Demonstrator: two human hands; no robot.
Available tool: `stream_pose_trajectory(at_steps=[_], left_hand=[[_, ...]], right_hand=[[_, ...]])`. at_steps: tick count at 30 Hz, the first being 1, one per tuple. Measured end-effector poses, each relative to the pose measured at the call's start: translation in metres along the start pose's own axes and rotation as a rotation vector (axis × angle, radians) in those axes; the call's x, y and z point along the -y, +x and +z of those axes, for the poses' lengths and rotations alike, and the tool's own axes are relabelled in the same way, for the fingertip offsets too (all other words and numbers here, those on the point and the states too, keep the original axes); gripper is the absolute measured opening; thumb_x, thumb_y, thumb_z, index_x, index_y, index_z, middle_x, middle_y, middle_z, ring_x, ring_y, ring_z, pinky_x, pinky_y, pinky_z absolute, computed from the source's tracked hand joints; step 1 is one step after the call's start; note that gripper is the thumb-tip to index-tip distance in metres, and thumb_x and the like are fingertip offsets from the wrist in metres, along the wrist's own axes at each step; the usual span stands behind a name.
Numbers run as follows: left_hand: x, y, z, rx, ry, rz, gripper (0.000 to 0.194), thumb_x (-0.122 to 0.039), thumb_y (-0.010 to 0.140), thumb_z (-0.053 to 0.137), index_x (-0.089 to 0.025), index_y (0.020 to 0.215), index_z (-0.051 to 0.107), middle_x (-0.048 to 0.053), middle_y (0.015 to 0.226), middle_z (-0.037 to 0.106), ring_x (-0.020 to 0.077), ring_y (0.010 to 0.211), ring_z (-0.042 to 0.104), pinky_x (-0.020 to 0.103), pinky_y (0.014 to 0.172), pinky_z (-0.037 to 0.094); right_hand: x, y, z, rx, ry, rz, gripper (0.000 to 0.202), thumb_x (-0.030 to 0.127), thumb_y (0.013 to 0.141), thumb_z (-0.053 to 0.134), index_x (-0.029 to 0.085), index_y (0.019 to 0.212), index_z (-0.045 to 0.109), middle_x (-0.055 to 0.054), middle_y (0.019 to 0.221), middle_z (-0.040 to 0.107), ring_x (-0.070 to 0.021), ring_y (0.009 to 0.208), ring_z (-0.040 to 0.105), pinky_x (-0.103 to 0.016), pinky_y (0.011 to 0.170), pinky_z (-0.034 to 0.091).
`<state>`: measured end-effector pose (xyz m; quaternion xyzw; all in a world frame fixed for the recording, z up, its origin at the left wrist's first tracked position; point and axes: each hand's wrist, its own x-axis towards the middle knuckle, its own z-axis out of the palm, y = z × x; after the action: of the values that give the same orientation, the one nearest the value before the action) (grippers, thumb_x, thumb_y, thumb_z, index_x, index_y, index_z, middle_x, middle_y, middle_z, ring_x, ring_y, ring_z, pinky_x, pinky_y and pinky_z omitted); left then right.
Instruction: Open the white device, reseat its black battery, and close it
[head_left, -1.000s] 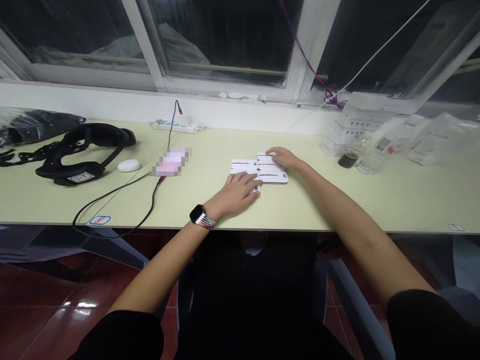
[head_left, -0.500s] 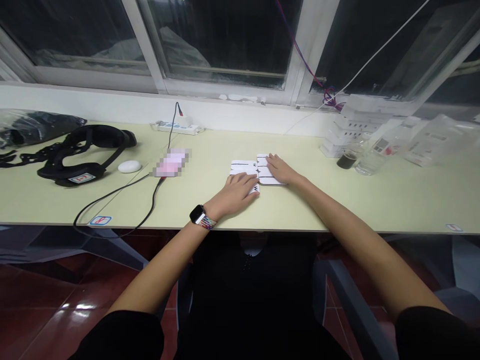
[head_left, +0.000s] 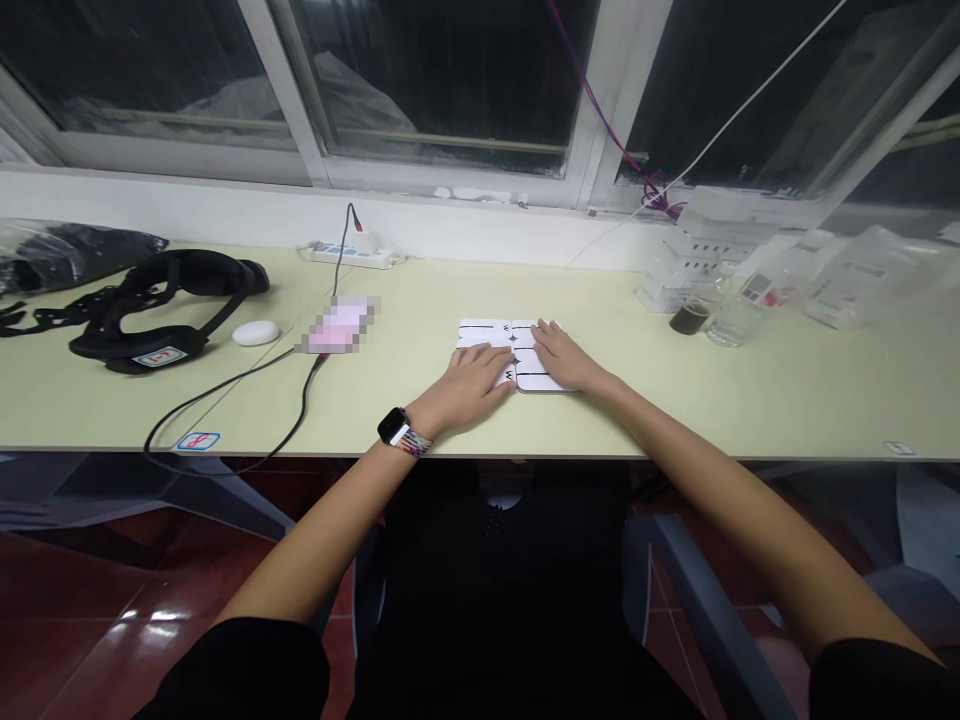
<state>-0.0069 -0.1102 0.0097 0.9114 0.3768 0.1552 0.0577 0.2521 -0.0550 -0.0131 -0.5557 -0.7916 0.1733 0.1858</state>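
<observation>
The left hand (head_left: 469,388) is laid palm down over the left column of white cards (head_left: 480,326), its fingers extended and slightly parted, with nothing pinched; by this flat contact the cards are apparently steadied against the desk (head_left: 420,290). The right hand (head_left: 562,358) is rested flat across the right column of white cards (head_left: 535,382), its fingers straight and close to one another, so that pressure can presumably be shared over several cards at once. Between the two hands, the inner edges of the columns are set together, touching or nearly so, and small dark gaps are left where rounded corners meet. Black lines and a letter W can be made out; what is covered by the palms cannot be told. Just behind the left hand, a watch (head_left: 391,425) is worn on the wrist, off the cards. Beyond that hand and to its left, a blurred pink object (head_left: 341,325) is laid by a black cable (head_left: 302,400), and farther left a white oval object (head_left: 255,333) and a black headset (head_left: 112,350) are placed, seemingly out of both hands' way. Right of the right hand and farther back, a container of dark liquid (head_left: 690,318) and a clear bottle (head_left: 726,328) are stood near white boxes (head_left: 661,270), probably to be safe from the forearm.
</observation>
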Motion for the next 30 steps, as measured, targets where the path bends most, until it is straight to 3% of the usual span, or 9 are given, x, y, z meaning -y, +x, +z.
stream_pose_trajectory(at_steps=[3,7,12,14,18,21,25,28,30], left_hand=[[0.000,0.000,0.000,0.003,0.000,-0.001,0.053,-0.047,0.115,0.038,-0.022,0.160,0.052,0.011,0.169,0.052,0.0391,0.158,0.039,0.062,0.130,0.030],[0.000,-0.001,-0.002,-0.009,-0.023,-0.001,0.053,-0.047,0.115,0.039,-0.023,0.160,0.053,0.011,0.169,0.052,0.0401,0.158,0.039,0.063,0.130,0.031],[-0.005,-0.001,-0.003,-0.009,-0.021,-0.003,0.051,-0.046,0.116,0.038,-0.021,0.156,0.056,0.012,0.167,0.054,0.0394,0.157,0.040,0.063,0.129,0.031],[-0.006,-0.001,-0.003,-0.008,-0.023,-0.004,0.050,-0.045,0.115,0.039,-0.022,0.155,0.056,0.012,0.166,0.055,0.0387,0.156,0.042,0.063,0.128,0.032],[-0.006,-0.002,-0.003,-0.014,-0.036,-0.009,0.048,-0.044,0.115,0.039,-0.024,0.155,0.057,0.010,0.167,0.055,0.0381,0.155,0.042,0.062,0.128,0.032],[-0.004,-0.002,-0.003,-0.016,-0.048,-0.006,0.049,-0.045,0.115,0.038,-0.025,0.155,0.057,0.010,0.167,0.055,0.0386,0.155,0.041,0.062,0.128,0.032],[-0.003,-0.002,-0.004,-0.026,-0.054,0.004,0.046,-0.045,0.115,0.039,-0.025,0.153,0.058,0.010,0.163,0.057,0.0383,0.153,0.042,0.062,0.127,0.032],[-0.006,-0.002,-0.008,-0.061,-0.058,-0.005,0.045,-0.046,0.116,0.038,-0.024,0.150,0.059,0.011,0.156,0.061,0.0369,0.150,0.046,0.062,0.128,0.031],[-0.009,-0.002,-0.012,-0.096,-0.092,0.004,0.047,-0.046,0.118,0.033,-0.024,0.151,0.057,0.011,0.153,0.063,0.0344,0.150,0.048,0.060,0.131,0.028]], right_hand=[[0.007,-0.002,-0.003,0.000,0.004,0.017,0.076,0.053,0.113,0.025,0.010,0.175,0.035,-0.013,0.187,0.019,-0.0361,0.174,0.009,-0.056,0.142,0.012],[0.015,-0.017,-0.013,-0.093,0.050,0.011,0.066,0.052,0.114,0.029,0.021,0.170,0.045,-0.010,0.186,0.025,-0.0378,0.174,0.014,-0.066,0.139,0.017],[0.022,-0.084,-0.011,-0.325,-0.024,-0.306,0.041,0.045,0.112,0.051,0.027,0.143,0.070,-0.014,0.166,0.057,-0.0386,0.163,0.040,-0.072,0.130,0.037],[0.023,-0.115,-0.007,-0.314,-0.029,-0.402,0.038,0.037,0.110,0.057,0.028,0.145,0.069,-0.016,0.155,0.066,-0.0402,0.154,0.051,-0.075,0.122,0.046],[0.023,-0.154,-0.011,-0.241,-0.015,-0.500,0.037,0.027,0.108,0.061,0.035,0.144,0.067,-0.012,0.144,0.071,-0.0357,0.135,0.065,-0.067,0.110,0.058],[0.022,-0.161,-0.020,-0.194,-0.033,-0.514,0.040,0.032,0.106,0.067,0.036,0.145,0.065,-0.014,0.144,0.068,-0.0375,0.136,0.063,-0.065,0.110,0.057],[0.019,-0.156,-0.025,-0.176,-0.080,-0.495,0.043,0.039,0.105,0.069,0.029,0.146,0.061,-0.017,0.138,0.067,-0.0372,0.129,0.064,-0.060,0.106,0.058],[0.018,-0.146,-0.025,-0.178,-0.115,-0.525,0.023,0.037,0.109,0.058,0.024,0.126,0.067,-0.014,0.113,0.072,-0.0324,0.106,0.069,-0.052,0.094,0.060],[0.017,-0.136,-0.025,-0.172,-0.060,-0.458,0.022,0.037,0.112,0.051,0.025,0.108,0.068,-0.009,0.096,0.071,-0.0278,0.089,0.069,-0.044,0.082,0.059]])
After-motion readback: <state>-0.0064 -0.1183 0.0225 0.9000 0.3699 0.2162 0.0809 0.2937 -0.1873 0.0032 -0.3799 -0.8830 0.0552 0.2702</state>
